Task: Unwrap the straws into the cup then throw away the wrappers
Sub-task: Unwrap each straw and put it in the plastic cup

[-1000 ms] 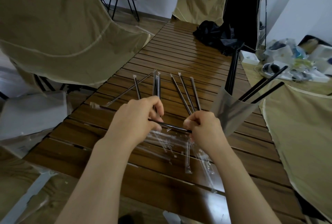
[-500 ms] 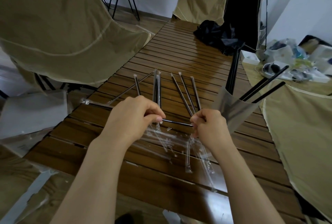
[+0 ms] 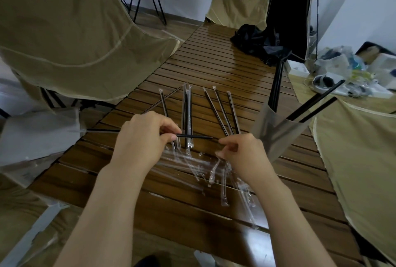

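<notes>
My left hand [image 3: 147, 138] pinches a black straw [image 3: 195, 136] that lies level above the wooden slat table [image 3: 192, 213]. The straw's right end is bare, while its left end pokes out past my hand with clear wrapper still on it. My right hand [image 3: 242, 155] hovers just right of the bare tip with its fingers pinched together, not touching the straw. I cannot tell if it holds a wrapper scrap. Several wrapped straws [image 3: 222, 112] lie on the slats beyond my hands. Empty clear wrappers [image 3: 224, 194] lie beneath them. A translucent grey cup [image 3: 276, 134] on the right holds several black straws [image 3: 315, 104].
A beige folding chair [image 3: 64, 37] stands left of the table and beige fabric [image 3: 353, 159] lies to its right. A black bag [image 3: 259, 41] rests at the table's far end. Cluttered bags and boxes [image 3: 342, 71] sit at the far right.
My right hand has let go of the straw's right end and drawn slightly away. My left hand has pulled the straw leftward, so more of the bare black end shows.
</notes>
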Available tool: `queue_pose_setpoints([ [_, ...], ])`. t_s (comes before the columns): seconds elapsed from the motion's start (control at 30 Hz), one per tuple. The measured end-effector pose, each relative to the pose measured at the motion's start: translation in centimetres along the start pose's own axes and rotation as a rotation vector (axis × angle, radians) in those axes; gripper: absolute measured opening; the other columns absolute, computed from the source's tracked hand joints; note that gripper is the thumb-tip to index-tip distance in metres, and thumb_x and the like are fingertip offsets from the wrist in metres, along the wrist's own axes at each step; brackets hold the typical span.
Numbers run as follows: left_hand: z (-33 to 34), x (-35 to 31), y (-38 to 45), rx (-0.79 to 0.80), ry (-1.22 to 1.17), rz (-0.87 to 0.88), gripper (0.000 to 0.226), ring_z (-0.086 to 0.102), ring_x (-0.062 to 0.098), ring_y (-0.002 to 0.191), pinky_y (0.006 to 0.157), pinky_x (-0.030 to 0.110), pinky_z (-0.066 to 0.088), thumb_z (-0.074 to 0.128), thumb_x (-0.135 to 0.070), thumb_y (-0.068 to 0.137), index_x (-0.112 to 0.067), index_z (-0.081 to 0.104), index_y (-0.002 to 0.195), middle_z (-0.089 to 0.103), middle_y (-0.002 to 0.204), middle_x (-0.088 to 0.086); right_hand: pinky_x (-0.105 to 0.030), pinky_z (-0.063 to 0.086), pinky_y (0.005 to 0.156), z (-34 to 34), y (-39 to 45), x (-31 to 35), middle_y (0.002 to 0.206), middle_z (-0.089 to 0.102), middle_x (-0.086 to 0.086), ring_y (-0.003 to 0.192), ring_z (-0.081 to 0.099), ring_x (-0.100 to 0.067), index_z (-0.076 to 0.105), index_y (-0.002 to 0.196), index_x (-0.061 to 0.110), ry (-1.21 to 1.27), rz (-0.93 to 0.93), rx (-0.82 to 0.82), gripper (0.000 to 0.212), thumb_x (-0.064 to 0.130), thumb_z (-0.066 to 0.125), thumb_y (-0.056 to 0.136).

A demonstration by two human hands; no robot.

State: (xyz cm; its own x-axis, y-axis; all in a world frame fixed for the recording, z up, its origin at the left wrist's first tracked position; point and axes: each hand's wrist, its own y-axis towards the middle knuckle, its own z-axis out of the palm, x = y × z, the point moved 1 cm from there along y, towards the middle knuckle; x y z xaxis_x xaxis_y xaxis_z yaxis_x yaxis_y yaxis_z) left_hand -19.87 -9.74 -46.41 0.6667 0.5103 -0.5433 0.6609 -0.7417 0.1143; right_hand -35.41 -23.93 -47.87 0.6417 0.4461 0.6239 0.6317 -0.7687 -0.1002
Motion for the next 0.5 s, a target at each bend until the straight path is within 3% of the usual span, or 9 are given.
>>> queue_pose_setpoints([
  [0.07, 0.09, -0.11, 0.05, 0.003, 0.001, -0.002, 0.018, 0.063, 0.008, 0.104, 0.096, 0.040, 0.052, 0.067, -0.030, 0.089, -0.039, 0.070, 0.105, 0.070, 0.112, -0.012, -0.008, 0.044, 0.051, -0.03, -0.12, 0.05, 0.096, 0.064, 0.007, 0.075, 0.059, 0.002, 0.065, 0.118, 0.022, 0.015, -0.039, -0.020, 0.030, 0.018, 0.066, 0.088],
  [0.23, 0.22, -0.01, 0.11, 0.006, -0.013, -0.009, 0.020, 0.063, 0.005, 0.101, 0.093, 0.033, 0.053, 0.067, -0.029, 0.090, -0.038, 0.070, 0.107, 0.070, 0.111, -0.012, -0.010, 0.046, 0.055, -0.03, -0.40, 0.42, 0.081, 0.067, 0.007, 0.066, 0.060, -0.001, 0.072, 0.094, 0.023, -0.018, -0.116, -0.014, 0.011, 0.028, 0.062, 0.090],
  [0.5, 0.43, -0.19, 0.17, 0.012, -0.027, 0.004, 0.020, 0.062, 0.004, 0.100, 0.087, 0.025, 0.049, 0.066, -0.028, 0.091, -0.037, 0.069, 0.108, 0.070, 0.110, -0.012, -0.015, 0.049, 0.057, -0.25, -0.18, 0.73, 0.078, 0.067, 0.006, 0.066, 0.061, -0.003, 0.071, 0.079, 0.022, 0.024, -0.076, -0.018, 0.006, 0.028, 0.072, 0.082],
])
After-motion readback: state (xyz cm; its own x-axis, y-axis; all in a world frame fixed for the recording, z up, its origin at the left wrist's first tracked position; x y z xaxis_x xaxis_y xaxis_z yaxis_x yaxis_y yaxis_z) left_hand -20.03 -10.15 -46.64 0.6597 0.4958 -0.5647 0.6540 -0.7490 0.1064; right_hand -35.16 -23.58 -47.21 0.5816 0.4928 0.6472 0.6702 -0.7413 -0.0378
